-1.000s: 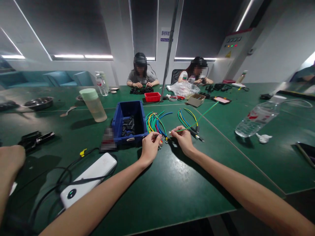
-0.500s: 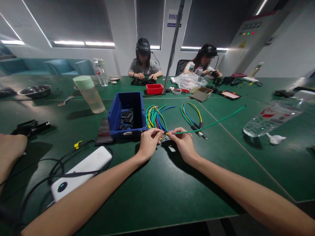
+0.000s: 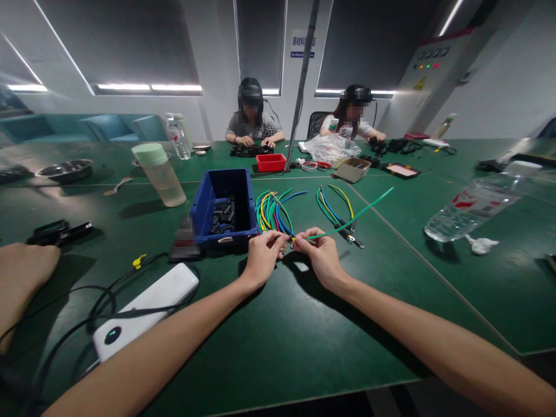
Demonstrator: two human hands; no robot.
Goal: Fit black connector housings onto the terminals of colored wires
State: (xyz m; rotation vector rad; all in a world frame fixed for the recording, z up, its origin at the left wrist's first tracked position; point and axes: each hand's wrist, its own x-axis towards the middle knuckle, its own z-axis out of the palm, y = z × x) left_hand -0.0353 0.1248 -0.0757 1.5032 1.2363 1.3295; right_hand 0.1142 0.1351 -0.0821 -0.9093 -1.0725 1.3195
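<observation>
My right hand [image 3: 322, 255] pinches a green wire [image 3: 347, 227] near its yellow-marked end, and the wire's long free part slants up to the right. Fingertips closed, my left hand [image 3: 264, 259] meets that end with a small dark piece between thumb and finger, too small to name. Just behind my hands lies a bundle of green, yellow, blue and red wires [image 3: 273, 211]. Right of it rests a smaller group of wires [image 3: 332, 202] with black sleeves and metal ring terminals. A blue bin [image 3: 223, 234] holding black sleeve pieces [image 3: 223, 213] stands beyond my left hand.
A white power bank [image 3: 147, 307] with black cables lies by my left forearm. A green-lidded bottle [image 3: 160, 176] stands behind it; a water bottle [image 3: 473, 202] lies tilted at right. Another person's hand [image 3: 28, 269] rests at far left. Two people sit across the table.
The green wire's free end has swung left and looks shorter. Both hands stay together at the other end. The view has tilted slightly, and the person at back right has shifted an arm.
</observation>
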